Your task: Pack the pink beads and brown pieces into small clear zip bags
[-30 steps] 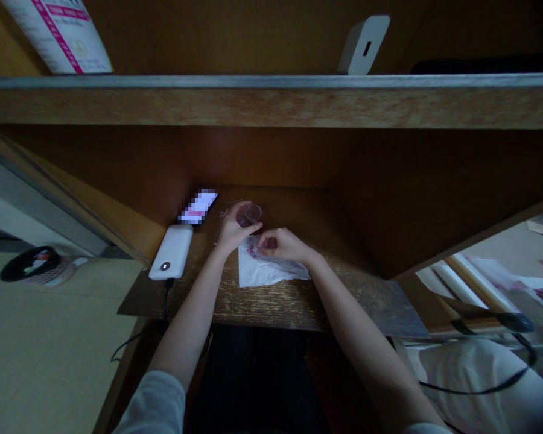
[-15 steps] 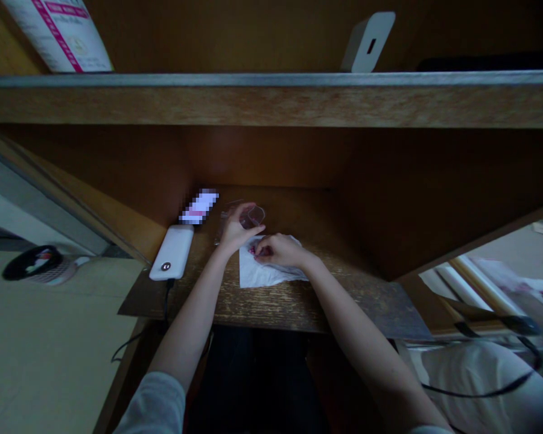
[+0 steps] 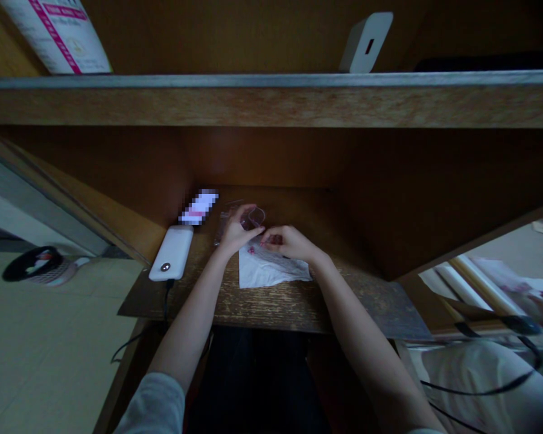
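Note:
My left hand [image 3: 241, 231] curves around a clear thing with a thin rounded edge [image 3: 257, 216], possibly thin plastic; its exact kind is unclear. Beneath and beside that hand lies a clear plastic bag [image 3: 221, 228]. My right hand [image 3: 289, 243] has its fingertips pinched close to my left thumb; whatever sits between them is too small to make out. Under my right hand a crumpled white tissue [image 3: 262, 272] is spread on the wooden desk [image 3: 262, 307]. Small reddish-pink bits [image 3: 251, 250] rest on the tissue near its upper left.
Left of my hands lie a white power bank [image 3: 172, 253] with a cable and a lit phone [image 3: 199, 207]. A shelf edge [image 3: 271, 105] crosses above, bearing a white charger [image 3: 366, 42] and a pink-labelled container [image 3: 72, 36]. A basket [image 3: 40, 265] stands on the floor.
My right hand has risen from the reddish bits on the tissue toward my left thumb, uncovering some of them. The left hand has stayed in place.

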The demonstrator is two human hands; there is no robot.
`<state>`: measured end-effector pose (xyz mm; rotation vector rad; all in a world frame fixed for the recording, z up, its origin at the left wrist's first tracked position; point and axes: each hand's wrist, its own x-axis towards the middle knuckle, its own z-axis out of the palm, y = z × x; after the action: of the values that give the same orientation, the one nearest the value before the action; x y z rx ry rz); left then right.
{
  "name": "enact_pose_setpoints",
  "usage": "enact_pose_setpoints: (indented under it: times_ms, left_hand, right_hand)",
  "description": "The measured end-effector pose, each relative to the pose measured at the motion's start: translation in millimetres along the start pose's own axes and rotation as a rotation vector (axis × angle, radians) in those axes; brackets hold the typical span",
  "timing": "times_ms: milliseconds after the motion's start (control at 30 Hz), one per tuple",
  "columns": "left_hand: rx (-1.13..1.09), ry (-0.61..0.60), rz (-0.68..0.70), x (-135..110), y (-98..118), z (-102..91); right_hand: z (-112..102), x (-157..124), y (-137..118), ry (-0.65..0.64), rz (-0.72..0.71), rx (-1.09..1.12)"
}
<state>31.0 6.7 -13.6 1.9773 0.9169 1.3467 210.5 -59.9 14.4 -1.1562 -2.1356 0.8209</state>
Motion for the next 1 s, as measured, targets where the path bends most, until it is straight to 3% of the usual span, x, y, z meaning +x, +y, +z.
enact_pose_setpoints:
  times_ms: [200,400,733,1000]
  left_hand:
    - [0.014,-0.038,0.025,-1,3,2.3]
    - [0.000,-0.123,0.034,-4,2,10.2]
    - [-0.046,-0.170,0.025,-6,5,14.4]
    - [-0.028,-0.125,0.028,-5,8,10.1]
  right_hand:
    - [-14,-3,-1,0.194,0.016,0.121]
    - [-14,-1,2,0.349,-0.001,0.168]
    - [-9,0,5,0.359,0.003,0.078]
    - [-9,0,4,0.369,0.028,0.072]
